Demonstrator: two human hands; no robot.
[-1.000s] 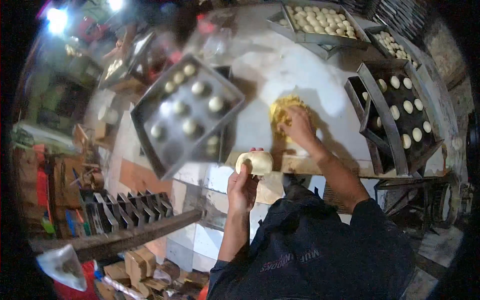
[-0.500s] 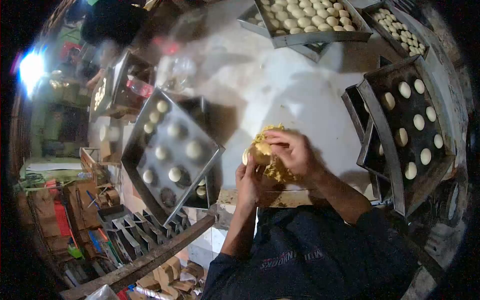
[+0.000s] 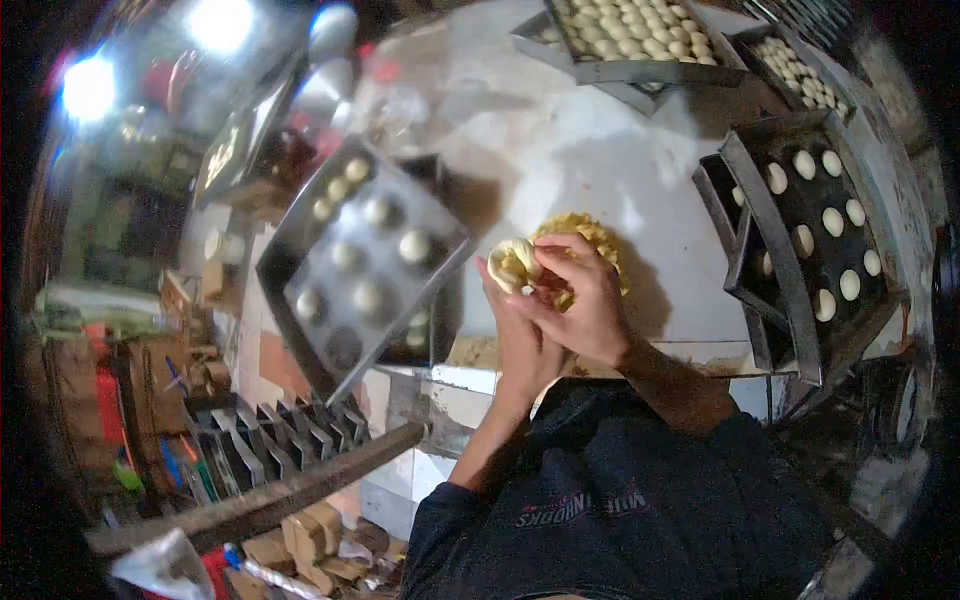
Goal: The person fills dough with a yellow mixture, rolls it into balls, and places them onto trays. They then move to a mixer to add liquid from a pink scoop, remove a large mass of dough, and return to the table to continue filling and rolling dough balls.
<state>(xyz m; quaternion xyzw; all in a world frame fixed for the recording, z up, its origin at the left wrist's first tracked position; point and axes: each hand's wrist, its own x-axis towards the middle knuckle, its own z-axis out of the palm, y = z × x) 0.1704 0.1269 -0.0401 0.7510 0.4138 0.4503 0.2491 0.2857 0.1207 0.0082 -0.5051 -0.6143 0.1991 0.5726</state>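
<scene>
Dough piece (image 3: 513,263) with yellow filling, held above the near table (image 3: 600,150) edge. Left hand (image 3: 520,335) cups it from below; right hand (image 3: 590,305) pinches its top with curled fingers. Filling pile (image 3: 592,232) lies just behind. Trays of dough balls stand left (image 3: 385,250) and right (image 3: 766,240).

Filling pile (image 3: 592,232) is by the table's (image 3: 610,160) front edge. One tray (image 3: 390,272) at the left edge, stacked trays (image 3: 772,242) at the right. More trays (image 3: 655,72) at the far edge.

Bakery (trays (image 3: 790,240) w/ dough balls (image 3: 834,221))
</scene>
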